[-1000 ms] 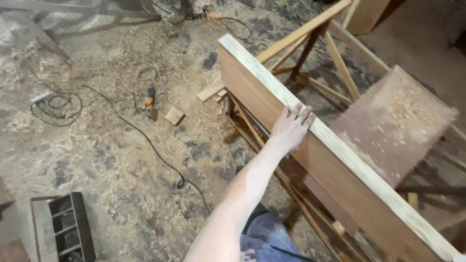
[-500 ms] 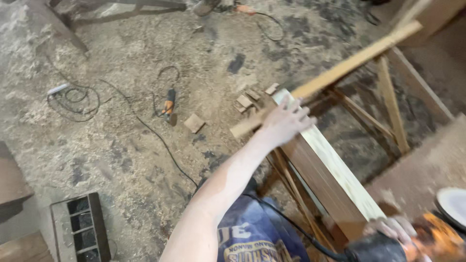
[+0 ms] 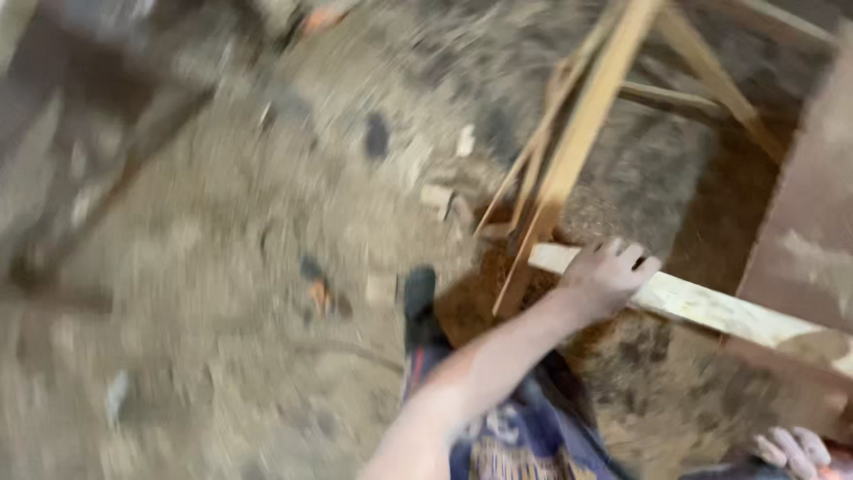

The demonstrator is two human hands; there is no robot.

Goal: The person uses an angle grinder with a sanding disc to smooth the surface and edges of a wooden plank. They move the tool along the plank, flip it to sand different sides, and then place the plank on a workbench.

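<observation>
One view only: a head-worn camera, aimed steeply downward from above and behind the person's own arms. It faces the sawdust-covered floor (image 3: 204, 267), which fills the frame to the left of the fingers. The left hand (image 3: 604, 280) sits right of frame centre, at arm's length from the lens; its fingers (image 3: 635, 258) lie on the pale wooden board (image 3: 711, 307), which runs from them toward the right edge. Beyond the fingers stands a timber trestle frame (image 3: 577, 133). The right hand (image 3: 791, 449) is cropped at the lower right corner. The frame is motion-blurred, most heavily at left.
</observation>
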